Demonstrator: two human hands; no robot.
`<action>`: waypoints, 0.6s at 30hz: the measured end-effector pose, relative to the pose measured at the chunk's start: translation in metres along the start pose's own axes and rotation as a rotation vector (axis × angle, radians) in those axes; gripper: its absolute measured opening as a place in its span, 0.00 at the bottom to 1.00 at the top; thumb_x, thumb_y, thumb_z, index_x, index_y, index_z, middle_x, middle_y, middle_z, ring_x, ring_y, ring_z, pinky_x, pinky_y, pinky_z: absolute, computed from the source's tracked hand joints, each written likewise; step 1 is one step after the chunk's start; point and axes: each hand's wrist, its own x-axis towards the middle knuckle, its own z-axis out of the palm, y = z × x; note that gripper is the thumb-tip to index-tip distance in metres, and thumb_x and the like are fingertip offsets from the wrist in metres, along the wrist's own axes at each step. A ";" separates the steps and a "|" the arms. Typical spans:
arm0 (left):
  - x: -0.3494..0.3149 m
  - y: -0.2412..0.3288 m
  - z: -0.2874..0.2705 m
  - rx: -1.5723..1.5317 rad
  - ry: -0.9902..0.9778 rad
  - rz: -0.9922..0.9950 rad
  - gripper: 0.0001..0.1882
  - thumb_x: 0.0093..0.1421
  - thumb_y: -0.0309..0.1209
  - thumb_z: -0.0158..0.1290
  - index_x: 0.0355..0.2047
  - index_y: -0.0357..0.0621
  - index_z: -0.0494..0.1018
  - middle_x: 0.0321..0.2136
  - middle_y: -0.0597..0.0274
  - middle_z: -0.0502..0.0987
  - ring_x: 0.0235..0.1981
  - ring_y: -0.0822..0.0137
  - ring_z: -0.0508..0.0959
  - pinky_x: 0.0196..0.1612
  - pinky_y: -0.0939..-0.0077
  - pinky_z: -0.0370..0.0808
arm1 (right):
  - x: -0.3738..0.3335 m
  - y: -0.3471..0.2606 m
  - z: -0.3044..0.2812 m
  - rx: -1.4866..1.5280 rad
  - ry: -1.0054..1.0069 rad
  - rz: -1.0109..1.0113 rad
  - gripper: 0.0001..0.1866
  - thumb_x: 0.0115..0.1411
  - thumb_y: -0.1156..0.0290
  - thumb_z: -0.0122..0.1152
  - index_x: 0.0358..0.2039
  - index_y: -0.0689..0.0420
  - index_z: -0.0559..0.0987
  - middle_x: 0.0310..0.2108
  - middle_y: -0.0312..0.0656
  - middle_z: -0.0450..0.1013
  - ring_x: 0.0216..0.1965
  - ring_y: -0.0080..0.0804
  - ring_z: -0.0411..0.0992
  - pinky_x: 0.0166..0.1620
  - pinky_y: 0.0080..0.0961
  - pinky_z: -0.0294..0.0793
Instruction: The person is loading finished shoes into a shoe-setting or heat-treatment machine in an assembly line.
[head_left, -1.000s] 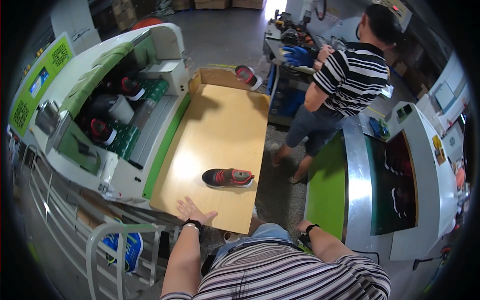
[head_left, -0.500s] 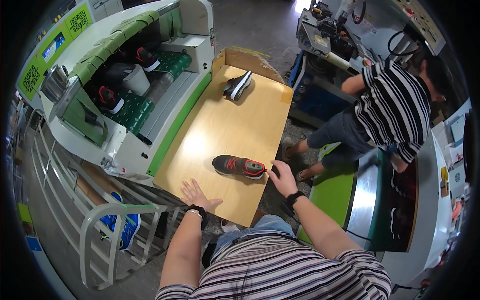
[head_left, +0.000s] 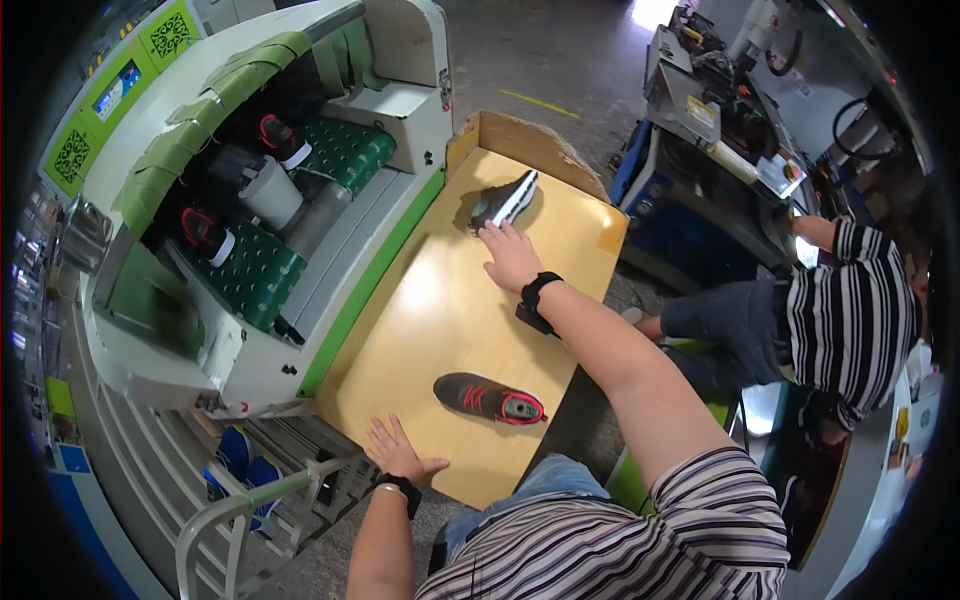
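My left hand (head_left: pixel 398 456) lies on the near left edge of the wooden table (head_left: pixel 400 330), its fingers and thumb spread. My right arm stretches across the table, and my right hand (head_left: pixel 513 260) is at the near end of the far shoe (head_left: pixel 503 203). Its fingers are extended and overlap that end; a firm touch cannot be made out. The far shoe is dark with a white sole and lies tilted on its side. Closer to me, a dark sneaker (head_left: pixel 478 397) with red laces and a red collar rim stands upright, neither hand on it.
To the left, a white and green machine (head_left: pixel 410 130) holds two dark shoes on green perforated belts. Blue shoes (head_left: pixel 250 465) sit on a metal rack. A brown board (head_left: pixel 530 140) edges the table's far end. At right, a person in stripes (head_left: pixel 840 310) stands near other machinery.
My right hand has moved from beside the near sneaker's heel forward to the far shoe. My left hand stays on the table. The person at right has shifted, and my view has turned.
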 end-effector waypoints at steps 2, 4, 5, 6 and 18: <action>0.000 0.004 0.000 -0.005 0.000 -0.013 0.81 0.26 0.60 0.71 0.68 0.41 0.28 0.67 0.34 0.25 0.68 0.37 0.27 0.64 0.35 0.30 | 0.021 0.019 0.013 -0.019 0.019 0.016 0.35 0.55 0.60 0.59 0.63 0.55 0.61 0.67 0.44 0.53 0.67 0.49 0.51 0.64 0.47 0.54; -0.001 0.006 -0.004 0.005 -0.012 -0.030 0.81 0.25 0.60 0.71 0.68 0.41 0.28 0.67 0.33 0.25 0.68 0.37 0.27 0.64 0.35 0.30 | 0.029 0.036 0.026 -0.037 -0.058 0.087 0.36 0.58 0.57 0.55 0.65 0.54 0.58 0.68 0.44 0.51 0.68 0.48 0.47 0.65 0.50 0.48; 0.000 0.006 -0.005 0.015 -0.023 -0.033 0.82 0.25 0.61 0.71 0.68 0.41 0.29 0.67 0.32 0.25 0.68 0.37 0.27 0.64 0.35 0.30 | 0.021 0.041 0.034 -0.045 -0.072 0.124 0.37 0.60 0.54 0.53 0.67 0.52 0.55 0.68 0.43 0.50 0.69 0.47 0.46 0.65 0.55 0.45; 0.000 0.007 -0.006 0.015 -0.030 -0.043 0.82 0.25 0.61 0.71 0.68 0.41 0.29 0.67 0.32 0.25 0.68 0.37 0.27 0.64 0.35 0.30 | 0.012 0.051 0.042 -0.054 -0.011 0.101 0.38 0.60 0.53 0.53 0.67 0.51 0.53 0.68 0.42 0.50 0.69 0.46 0.47 0.65 0.58 0.45; -0.001 0.003 0.001 0.069 -0.099 -0.101 0.81 0.26 0.65 0.68 0.68 0.42 0.29 0.67 0.33 0.24 0.68 0.38 0.26 0.64 0.36 0.30 | 0.052 0.081 0.051 0.793 0.251 0.876 0.54 0.45 0.61 0.70 0.65 0.64 0.47 0.61 0.62 0.57 0.63 0.50 0.57 0.64 0.35 0.57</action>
